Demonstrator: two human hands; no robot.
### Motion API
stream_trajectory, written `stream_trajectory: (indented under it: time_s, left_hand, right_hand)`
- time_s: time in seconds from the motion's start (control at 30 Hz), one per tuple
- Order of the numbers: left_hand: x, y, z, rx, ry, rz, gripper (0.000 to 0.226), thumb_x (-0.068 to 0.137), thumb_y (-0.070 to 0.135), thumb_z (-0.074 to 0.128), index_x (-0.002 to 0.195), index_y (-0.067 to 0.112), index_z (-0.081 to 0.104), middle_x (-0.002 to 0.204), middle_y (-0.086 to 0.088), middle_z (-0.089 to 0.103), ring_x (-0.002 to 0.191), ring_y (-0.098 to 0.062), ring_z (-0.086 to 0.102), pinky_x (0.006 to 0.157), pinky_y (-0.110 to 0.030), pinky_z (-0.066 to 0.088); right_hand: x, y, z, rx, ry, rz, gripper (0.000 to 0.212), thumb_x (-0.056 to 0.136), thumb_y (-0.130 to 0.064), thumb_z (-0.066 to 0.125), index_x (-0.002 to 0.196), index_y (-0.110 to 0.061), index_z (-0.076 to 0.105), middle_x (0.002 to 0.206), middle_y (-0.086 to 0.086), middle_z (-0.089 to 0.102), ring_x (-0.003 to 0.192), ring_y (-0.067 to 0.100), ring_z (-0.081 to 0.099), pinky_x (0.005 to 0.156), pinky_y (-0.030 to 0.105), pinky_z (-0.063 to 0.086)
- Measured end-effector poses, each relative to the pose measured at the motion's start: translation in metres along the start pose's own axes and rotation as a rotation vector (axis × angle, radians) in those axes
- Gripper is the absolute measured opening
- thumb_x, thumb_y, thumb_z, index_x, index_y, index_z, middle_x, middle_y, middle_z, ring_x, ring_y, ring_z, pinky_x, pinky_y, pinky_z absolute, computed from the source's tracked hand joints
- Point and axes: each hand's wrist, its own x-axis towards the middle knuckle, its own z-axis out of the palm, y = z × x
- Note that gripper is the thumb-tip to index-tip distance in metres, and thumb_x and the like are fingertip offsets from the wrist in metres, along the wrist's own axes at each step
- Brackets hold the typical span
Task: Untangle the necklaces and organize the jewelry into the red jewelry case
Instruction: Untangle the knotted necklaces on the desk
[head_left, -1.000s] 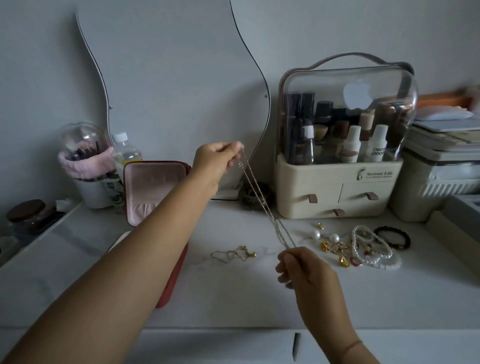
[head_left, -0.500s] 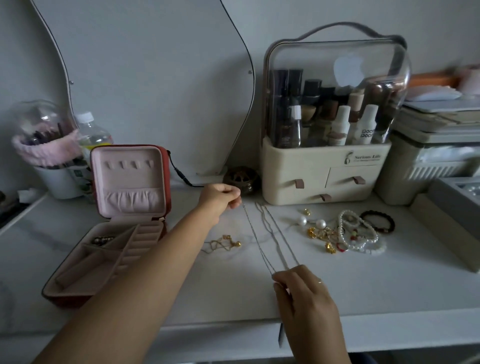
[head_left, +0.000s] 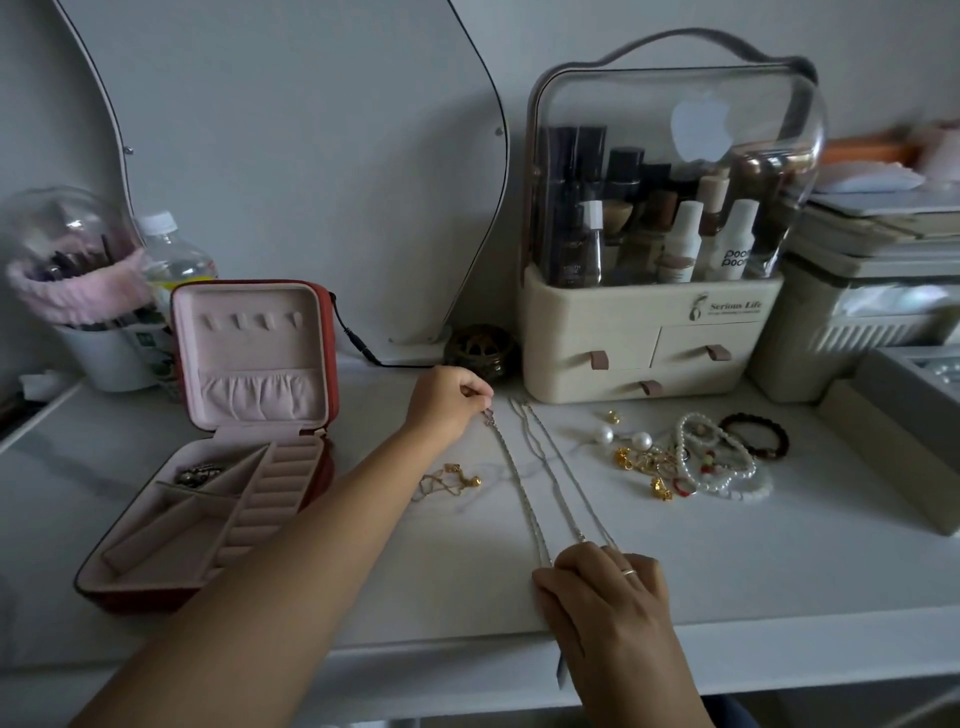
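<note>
- The right hand (head_left: 608, 592), at the table's front edge and well right of the red jewelry case (head_left: 332, 332), lies palm down over the near ends of the silver chains (head_left: 543, 467). Its fingertips are hidden, so I cannot tell whether they pinch those ends or only press them flat.
- The chains run away from that hand in a few nearly straight strands on the table (head_left: 779, 571), right of the case and apart from it.
- A small gold necklace (head_left: 449, 480) lies bunched between the case and the chains, touching neither.
- The case stands open with its lid upright. One dark piece sits in its far left compartment.
- The left hand (head_left: 447, 402), just beyond the case's far right corner, pinches the far end of the leftmost strand between thumb and fingers.
- Farther right of the case lies a heap of pearls, beads and gold bits (head_left: 696, 462).
- The step in hand looks like separating the strands. Anchor the near ends and draw the pinched strand gently toward the case. Where strands cross, lift rather than tug, and steer clear of the gold necklace.
</note>
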Motion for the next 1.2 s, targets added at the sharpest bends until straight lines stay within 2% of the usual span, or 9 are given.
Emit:
stream_trajectory:
  time_s: [0.23,0.4,0.47,0.57,0.67,0.8,0.87,1.03,1.2]
  left_hand:
    - [0.001,-0.003,0.004,-0.038,0.096,0.016,0.007,0.079,0.009,0.075,0.085,0.013,0.073,0.08,0.002,0.067,0.07,-0.001,0.056,0.063,-0.01,0.042]
    - [-0.001,-0.005,-0.004,-0.071,0.062,0.001,0.011,0.078,0.012,0.076,0.088,0.014,0.071,0.088,-0.004,0.072,0.079,-0.011,0.064,0.076,-0.023,0.051]
    - [-0.003,-0.006,-0.011,-0.054,0.044,-0.011,0.012,0.08,0.015,0.075,0.091,0.014,0.072,0.089,-0.001,0.071,0.082,-0.011,0.065,0.074,-0.02,0.05]
    - [-0.011,-0.005,-0.028,0.038,-0.012,-0.036,0.01,0.083,0.02,0.072,0.092,0.016,0.072,0.088,0.004,0.069,0.081,-0.008,0.061,0.067,-0.016,0.043]
    - [-0.026,-0.001,-0.045,0.081,-0.108,-0.051,0.009,0.083,0.022,0.073,0.09,0.018,0.073,0.091,0.004,0.07,0.086,-0.008,0.062,0.073,-0.019,0.043]
    - [-0.053,0.007,-0.056,0.106,-0.276,-0.002,0.015,0.079,0.028,0.076,0.094,0.022,0.075,0.093,0.01,0.071,0.085,-0.001,0.062,0.072,-0.013,0.044]
    - [-0.063,0.006,-0.056,0.147,-0.318,-0.009,0.022,0.079,0.03,0.076,0.101,0.023,0.073,0.096,0.01,0.069,0.09,-0.006,0.063,0.078,-0.02,0.048]
    - [-0.084,-0.008,-0.056,0.254,-0.145,0.045,0.024,0.09,0.014,0.063,0.112,0.022,0.07,0.11,0.006,0.069,0.1,-0.011,0.064,0.089,-0.029,0.051]
    - [-0.113,-0.016,-0.061,0.189,-0.008,0.109,0.023,0.095,0.008,0.044,0.107,0.021,0.059,0.1,0.008,0.071,0.092,-0.009,0.065,0.08,-0.029,0.051]
  right_hand:
    - [0.0,0.0,-0.005,-0.049,-0.017,0.001,0.021,0.083,-0.024,0.054,0.069,-0.022,0.069,0.071,-0.006,0.058,0.065,0.013,0.049,0.07,0.029,0.03]
    - [0.002,-0.001,-0.008,-0.04,-0.075,0.043,0.019,0.083,-0.025,0.054,0.071,-0.024,0.069,0.073,-0.008,0.058,0.067,0.012,0.05,0.071,0.028,0.028]
    - [0.005,-0.003,-0.012,-0.005,-0.132,0.081,0.018,0.081,-0.029,0.053,0.075,-0.027,0.07,0.077,-0.01,0.058,0.071,0.01,0.049,0.072,0.028,0.027]
    - [0.024,-0.006,-0.016,0.051,-0.221,0.127,0.021,0.079,-0.037,0.051,0.084,-0.03,0.07,0.082,-0.013,0.059,0.077,0.008,0.051,0.072,0.029,0.031]
    - [0.058,-0.006,-0.006,0.068,-0.288,0.184,0.017,0.077,-0.037,0.059,0.089,-0.03,0.07,0.083,-0.013,0.063,0.08,0.013,0.06,0.073,0.033,0.037]
    - [0.095,-0.003,0.022,0.058,-0.518,0.24,0.027,0.087,-0.039,0.061,0.113,-0.032,0.064,0.109,-0.012,0.061,0.108,0.013,0.051,0.086,0.03,0.022]
    - [0.103,-0.002,0.035,0.056,-0.557,0.229,0.028,0.089,-0.04,0.058,0.116,-0.034,0.061,0.112,-0.012,0.059,0.113,0.013,0.047,0.088,0.029,0.021]
    - [0.106,-0.011,0.051,-0.049,-0.608,0.113,0.022,0.092,-0.026,0.05,0.106,-0.027,0.067,0.106,-0.006,0.062,0.109,0.018,0.049,0.085,0.031,0.019]
    - [0.094,-0.015,0.053,-0.097,-0.559,0.034,0.018,0.085,-0.016,0.054,0.088,-0.02,0.071,0.09,0.0,0.064,0.09,0.024,0.057,0.079,0.031,0.024]
